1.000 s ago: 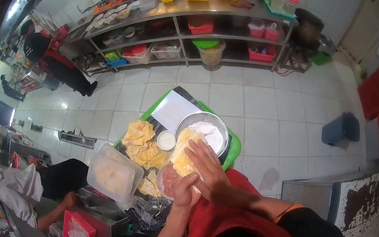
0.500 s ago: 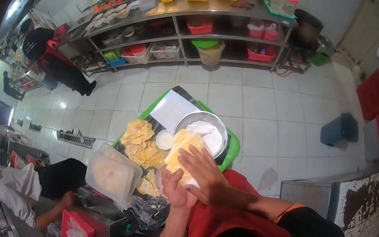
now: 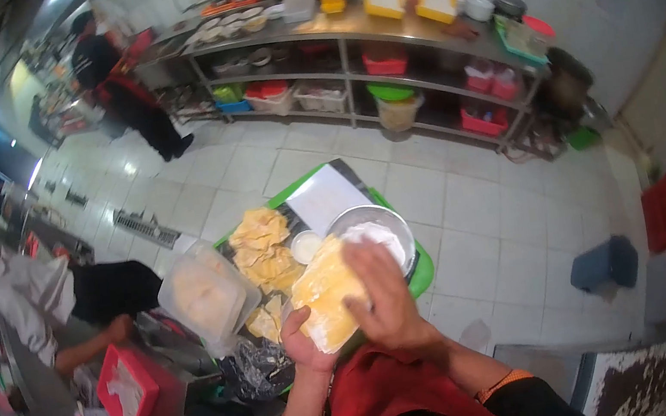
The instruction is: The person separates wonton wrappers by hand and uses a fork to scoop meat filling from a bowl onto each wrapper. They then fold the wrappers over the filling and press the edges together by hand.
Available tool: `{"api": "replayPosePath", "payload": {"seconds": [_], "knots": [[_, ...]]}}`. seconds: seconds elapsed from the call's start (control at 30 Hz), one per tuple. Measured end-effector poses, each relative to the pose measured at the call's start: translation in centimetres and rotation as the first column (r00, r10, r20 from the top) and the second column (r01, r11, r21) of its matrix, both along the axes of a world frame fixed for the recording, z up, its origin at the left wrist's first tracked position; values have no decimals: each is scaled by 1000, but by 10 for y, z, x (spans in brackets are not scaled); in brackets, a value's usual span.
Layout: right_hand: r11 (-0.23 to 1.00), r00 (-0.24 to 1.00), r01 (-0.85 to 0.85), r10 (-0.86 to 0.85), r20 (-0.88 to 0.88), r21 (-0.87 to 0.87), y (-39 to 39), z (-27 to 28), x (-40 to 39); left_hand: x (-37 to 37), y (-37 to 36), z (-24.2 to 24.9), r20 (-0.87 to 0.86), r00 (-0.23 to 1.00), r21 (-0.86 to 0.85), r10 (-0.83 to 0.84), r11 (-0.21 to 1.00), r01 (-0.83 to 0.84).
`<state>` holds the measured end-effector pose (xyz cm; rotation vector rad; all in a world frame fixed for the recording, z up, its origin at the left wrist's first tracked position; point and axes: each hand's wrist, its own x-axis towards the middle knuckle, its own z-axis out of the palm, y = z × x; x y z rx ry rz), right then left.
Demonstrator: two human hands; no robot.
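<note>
I hold a stack of pale yellow square dough wrappers (image 3: pixel 327 300) between both hands: my left hand (image 3: pixel 307 347) cups it from beneath with the fingers curled up round the lower edge, and my right hand (image 3: pixel 383 291) lies flat along its far side, so the thin sheets stay squared and do not slide apart. The stack is lifted clear, tilted towards me, above the green plastic tray (image 3: pixel 422 268) on my lap. How many sheets are in it I cannot tell.

On the tray I count one round steel bowl of white flour (image 3: pixel 373 232), kept just beside my right hand, one small white dish (image 3: pixel 305 247) next to it, one white rectangular sheet (image 3: pixel 327 196) at the far end, and two loose heaps of folded yellow wrappers (image 3: pixel 262 245). One clear plastic tub (image 3: pixel 203 294) sits at the tray's left edge. Two other people are in view, one standing by the steel shelves (image 3: pixel 376 40).
</note>
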<state>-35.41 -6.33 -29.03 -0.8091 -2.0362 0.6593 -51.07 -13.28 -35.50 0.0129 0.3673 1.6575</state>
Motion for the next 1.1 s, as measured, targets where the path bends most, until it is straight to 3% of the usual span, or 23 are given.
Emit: {"api": "replayPosePath", "payload": {"seconds": [0.1,0.17,0.23,0.37,0.53,0.63,0.93,1.1], "knots": [[996,998,21,-26,-53,-82,12,-5,3,-4,-4,8,177,980,58,-88,995,78],[935,985,-38,-23,-170,-351,16,-10,3,-4,-7,9,142,988,38,-57,998,52],[929,976,-60,-22,-215,-366,20,-14,1,-7,-9,8,106,994,22,-30,999,28],[893,945,-62,-91,-315,-445,40,-18,5,-15,-15,-2,207,975,58,-82,996,71],[876,903,-75,-143,-404,-477,82,14,18,-23,-24,5,204,978,42,-40,999,32],[813,807,-151,-227,-545,-563,105,28,26,-29,-29,4,139,990,56,1,998,-9],[794,754,-174,-273,-597,-583,128,34,38,-44,-43,-7,68,990,69,127,989,-131],[774,751,-180,-291,-593,-607,127,28,40,-53,-42,-6,163,973,94,162,979,-179]]}}
